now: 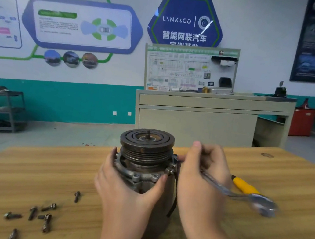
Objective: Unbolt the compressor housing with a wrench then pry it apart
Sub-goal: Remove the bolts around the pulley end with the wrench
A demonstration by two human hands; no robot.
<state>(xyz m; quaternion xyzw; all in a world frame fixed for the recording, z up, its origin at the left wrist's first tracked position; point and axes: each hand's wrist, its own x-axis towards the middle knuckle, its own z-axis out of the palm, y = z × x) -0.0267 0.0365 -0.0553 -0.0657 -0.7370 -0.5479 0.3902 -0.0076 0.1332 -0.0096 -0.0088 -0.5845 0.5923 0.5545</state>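
Head view shows the compressor (144, 169) standing upright on the wooden worktop (258, 231), pulley end up, near the middle of the frame. Left hand (124, 190) wraps the housing below the flange, fingers curled round its near side, thumb near a flange bolt (156, 176). Right hand (201, 176) sits at the right side of the housing with fingers curled round the shaft of a ratchet wrench (242, 195), whose head points away to the right and whose yellow handle (243, 185) lies behind; its fingertips are hidden, so whether they also touch the flange cannot be told. Loose bolts (41, 214) lie scattered on the worktop to the left, well apart from the compressor.

Judging by that pile, unbolting looks mostly done, though at least one bolt seems to remain seated. To finish well, keep the left grip firm low on the body so the unit does not tip, seat the socket square on the bolt head before turning, and confirm every bolt is out before prying, working evenly round the seam.
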